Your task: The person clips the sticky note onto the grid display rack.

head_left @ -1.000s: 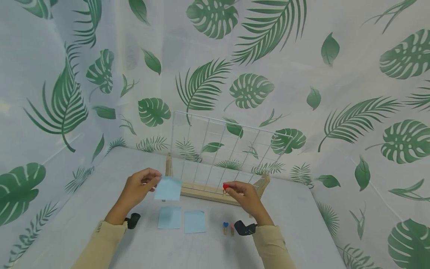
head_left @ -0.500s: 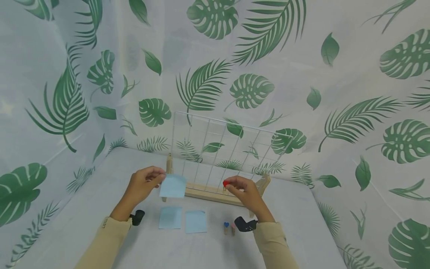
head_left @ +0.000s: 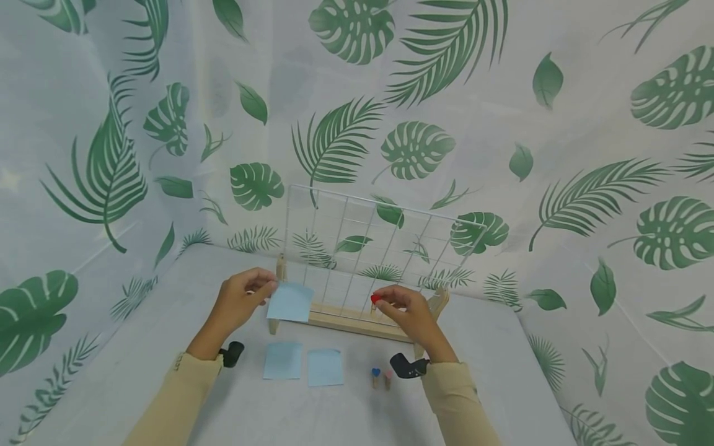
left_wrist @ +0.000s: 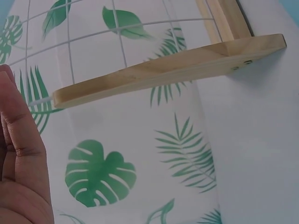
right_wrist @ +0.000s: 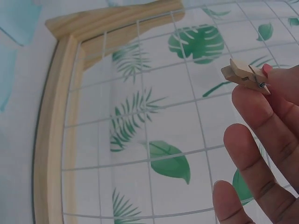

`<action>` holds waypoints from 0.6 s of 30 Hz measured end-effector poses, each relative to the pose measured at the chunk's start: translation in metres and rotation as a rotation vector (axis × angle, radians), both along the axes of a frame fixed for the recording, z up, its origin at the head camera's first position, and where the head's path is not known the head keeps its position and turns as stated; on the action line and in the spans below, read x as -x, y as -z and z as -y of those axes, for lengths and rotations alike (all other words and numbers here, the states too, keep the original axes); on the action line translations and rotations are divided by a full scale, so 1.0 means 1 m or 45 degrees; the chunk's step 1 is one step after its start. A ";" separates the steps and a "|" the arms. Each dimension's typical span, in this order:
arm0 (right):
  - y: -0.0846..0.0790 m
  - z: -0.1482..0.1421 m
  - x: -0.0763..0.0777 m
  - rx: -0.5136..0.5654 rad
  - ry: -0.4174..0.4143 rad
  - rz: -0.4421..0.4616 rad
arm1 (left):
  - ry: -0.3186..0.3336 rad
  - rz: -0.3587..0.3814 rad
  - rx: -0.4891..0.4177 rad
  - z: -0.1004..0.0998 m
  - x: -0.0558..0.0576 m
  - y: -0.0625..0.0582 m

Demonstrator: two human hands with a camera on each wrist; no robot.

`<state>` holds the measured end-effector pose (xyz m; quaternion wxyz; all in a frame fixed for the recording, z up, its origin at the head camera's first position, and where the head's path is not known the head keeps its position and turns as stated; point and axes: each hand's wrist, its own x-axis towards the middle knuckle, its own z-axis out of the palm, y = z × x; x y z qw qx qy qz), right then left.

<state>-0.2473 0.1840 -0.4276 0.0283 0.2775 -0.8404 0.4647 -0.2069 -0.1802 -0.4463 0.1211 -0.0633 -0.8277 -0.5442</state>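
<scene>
My left hand (head_left: pixel 243 300) pinches a light blue square of paper (head_left: pixel 291 301) by its upper left corner, in front of the left end of a wire grid rack. In the left wrist view only part of the left hand (left_wrist: pixel 21 154) shows, and the paper is out of sight. Between thumb and forefinger, my right hand (head_left: pixel 409 314) holds a small wooden clothespin (right_wrist: pixel 245 76) with a red heart (head_left: pixel 375 298) on it. Its tip points away from the fingers. The white wire grid (head_left: pixel 357 248) stands upright on a wooden base (head_left: pixel 351 323), just beyond both hands.
Two more light blue paper squares (head_left: pixel 282 360) lie side by side on the white table (head_left: pixel 312 415). To their right lie a clothespin with a blue heart (head_left: pixel 375 373) and one with a pink heart (head_left: pixel 388 375). Leaf-printed cloth (head_left: pixel 346 148) hangs behind the rack.
The left hand has moved right and slightly upward with its paper, closer to the rack. My right hand has risen a little, still holding the red-heart clothespin.
</scene>
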 end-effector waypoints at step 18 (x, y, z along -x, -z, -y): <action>-0.017 0.006 0.003 -0.052 -0.002 -0.076 | -0.021 -0.077 -0.015 -0.004 0.007 -0.011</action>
